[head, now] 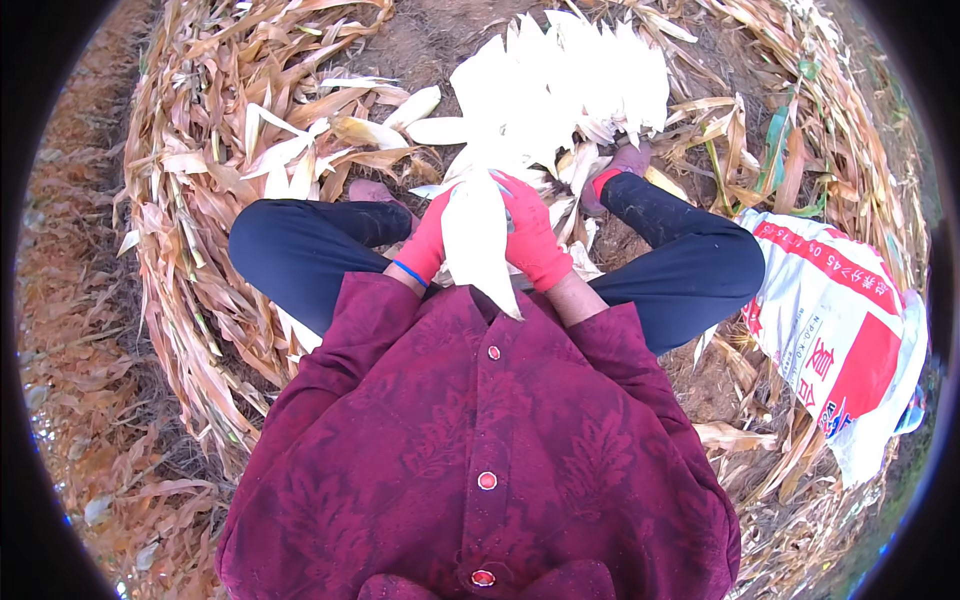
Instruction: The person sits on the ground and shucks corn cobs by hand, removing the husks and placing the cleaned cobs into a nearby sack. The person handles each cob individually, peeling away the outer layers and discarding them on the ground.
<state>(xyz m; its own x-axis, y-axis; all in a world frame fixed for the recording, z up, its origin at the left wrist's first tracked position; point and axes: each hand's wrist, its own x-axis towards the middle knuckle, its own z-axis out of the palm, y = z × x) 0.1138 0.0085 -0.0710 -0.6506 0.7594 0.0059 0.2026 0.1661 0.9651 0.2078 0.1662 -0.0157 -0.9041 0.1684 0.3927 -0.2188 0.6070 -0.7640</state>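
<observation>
Both hands wear red gloves and meet in front of my lap. My left hand (pixel 427 236) and my right hand (pixel 531 232) are on either side of a pale corn husk (pixel 476 232), which hangs between them towards my chest. The fingers curl around its upper part; whether an ear of corn is inside cannot be seen, as the husk and gloves hide it. Just beyond the hands lies a heap of pale husks (pixel 562 75), so bright that its detail is lost. Several loose pale husks (pixel 412 107) lie to the left of the heap.
My bent legs frame the work area. Dry corn stalks and leaves (pixel 187 180) are piled along the left, with more stalks (pixel 810 82) at the upper right. A white and red woven sack (pixel 832 322) lies beside my right knee. Bare soil (pixel 427 37) shows beyond my feet.
</observation>
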